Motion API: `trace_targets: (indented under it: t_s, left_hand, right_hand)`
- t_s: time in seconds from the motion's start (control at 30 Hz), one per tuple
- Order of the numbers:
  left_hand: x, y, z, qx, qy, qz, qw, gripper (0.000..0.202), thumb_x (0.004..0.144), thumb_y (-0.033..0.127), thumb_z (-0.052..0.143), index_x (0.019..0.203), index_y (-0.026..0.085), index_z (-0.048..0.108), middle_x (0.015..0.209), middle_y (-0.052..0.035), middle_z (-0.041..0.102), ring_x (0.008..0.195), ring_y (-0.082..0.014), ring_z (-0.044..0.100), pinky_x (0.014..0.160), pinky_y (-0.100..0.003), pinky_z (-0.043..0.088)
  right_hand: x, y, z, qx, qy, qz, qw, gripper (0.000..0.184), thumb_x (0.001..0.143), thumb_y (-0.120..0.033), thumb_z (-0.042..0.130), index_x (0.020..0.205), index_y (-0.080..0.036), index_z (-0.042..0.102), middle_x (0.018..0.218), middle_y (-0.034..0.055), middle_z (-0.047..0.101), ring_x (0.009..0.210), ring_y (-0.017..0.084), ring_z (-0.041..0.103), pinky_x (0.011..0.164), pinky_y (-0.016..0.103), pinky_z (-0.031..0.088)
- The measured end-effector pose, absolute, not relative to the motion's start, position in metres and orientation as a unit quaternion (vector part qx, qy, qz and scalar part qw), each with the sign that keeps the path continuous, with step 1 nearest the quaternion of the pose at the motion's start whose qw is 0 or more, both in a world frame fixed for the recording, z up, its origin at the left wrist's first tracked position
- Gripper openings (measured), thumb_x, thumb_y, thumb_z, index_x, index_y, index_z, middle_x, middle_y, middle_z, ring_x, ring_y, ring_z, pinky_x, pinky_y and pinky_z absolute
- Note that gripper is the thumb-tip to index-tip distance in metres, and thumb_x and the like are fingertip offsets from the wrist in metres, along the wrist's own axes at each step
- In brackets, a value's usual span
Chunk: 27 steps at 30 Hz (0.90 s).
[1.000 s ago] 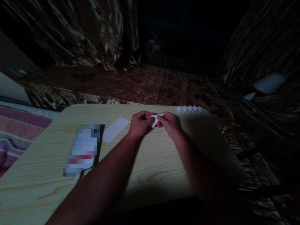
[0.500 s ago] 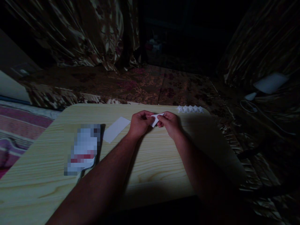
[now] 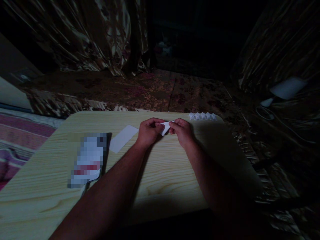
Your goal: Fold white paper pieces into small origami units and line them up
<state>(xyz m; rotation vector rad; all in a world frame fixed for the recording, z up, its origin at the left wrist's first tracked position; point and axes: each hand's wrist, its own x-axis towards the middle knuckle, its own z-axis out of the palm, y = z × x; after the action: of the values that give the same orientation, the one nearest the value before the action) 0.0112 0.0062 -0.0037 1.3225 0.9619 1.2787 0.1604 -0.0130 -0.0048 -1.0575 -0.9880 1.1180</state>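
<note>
A small folded piece of white paper is held between my two hands above the table's far half. My left hand pinches its left side, thumb on top. On the other side, my right hand grips the right edge between thumb and fingers. The undersides of the fingers and part of the paper are hidden. A flat white paper rectangle lies on the table just left of my left hand. Several small white folded paper stars stand in a row near the far right edge.
The pale wood-grain table has a rounded far edge. A blurred-out flat object, perhaps a phone, lies at the left by my forearm. Beyond are patterned curtains, a striped bed cover and a white lamp with a cord.
My right thumb has shifted slightly across the folded paper's right side. The left hand keeps its pinch, and the other things stay in place.
</note>
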Motion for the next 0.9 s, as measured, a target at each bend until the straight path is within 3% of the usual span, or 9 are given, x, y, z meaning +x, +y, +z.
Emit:
trace_targets:
  t_s: [0.23, 0.43, 0.63, 0.9]
  left_hand:
    - [0.0113, 0.0051, -0.0015, 0.546, 0.403, 0.524, 0.515, 0.031, 0.064, 0.031, 0.076, 0.087, 0.012, 0.072, 0.069, -0.0037, 0.067, 0.054, -0.0104, 0.055, 0.053, -0.022, 0.043]
    - [0.0112, 0.0048, 0.0008, 0.531, 0.408, 0.533, 0.518, 0.028, 0.063, 0.029, 0.076, 0.085, 0.012, 0.072, 0.069, -0.0037, 0.068, 0.055, -0.0107, 0.056, 0.054, -0.023, 0.044]
    - [0.0116, 0.0029, 0.0053, 0.515, 0.417, 0.54, 0.519, 0.027, 0.062, 0.027, 0.076, 0.084, 0.013, 0.072, 0.066, -0.002, 0.066, 0.052, -0.0103, 0.054, 0.05, -0.022, 0.042]
    - [0.0116, 0.0028, 0.0036, 0.522, 0.412, 0.54, 0.516, 0.026, 0.063, 0.028, 0.074, 0.084, 0.013, 0.072, 0.065, -0.001, 0.065, 0.052, -0.0098, 0.054, 0.052, -0.022, 0.042]
  right_hand:
    - [0.1606, -0.013, -0.0044, -0.455, -0.41, 0.494, 0.617, 0.024, 0.07, -0.036, 0.071, 0.067, -0.019, 0.054, 0.05, -0.0044, 0.056, 0.045, 0.009, 0.05, 0.047, 0.021, 0.039]
    - [0.1629, -0.0107, -0.0037, -0.445, -0.376, 0.504, 0.637, 0.03, 0.077, -0.047, 0.06, 0.074, -0.018, 0.059, 0.061, -0.0006, 0.061, 0.048, 0.01, 0.053, 0.045, 0.023, 0.041]
    - [0.1602, -0.0154, -0.0021, -0.471, -0.457, 0.491, 0.573, 0.021, 0.072, -0.037, 0.067, 0.074, -0.017, 0.063, 0.058, -0.0003, 0.063, 0.051, 0.01, 0.055, 0.048, 0.021, 0.042]
    - [0.1578, -0.0164, -0.0025, -0.482, -0.459, 0.475, 0.576, 0.018, 0.072, -0.033, 0.068, 0.07, -0.016, 0.061, 0.055, -0.0005, 0.063, 0.048, 0.01, 0.055, 0.048, 0.022, 0.043]
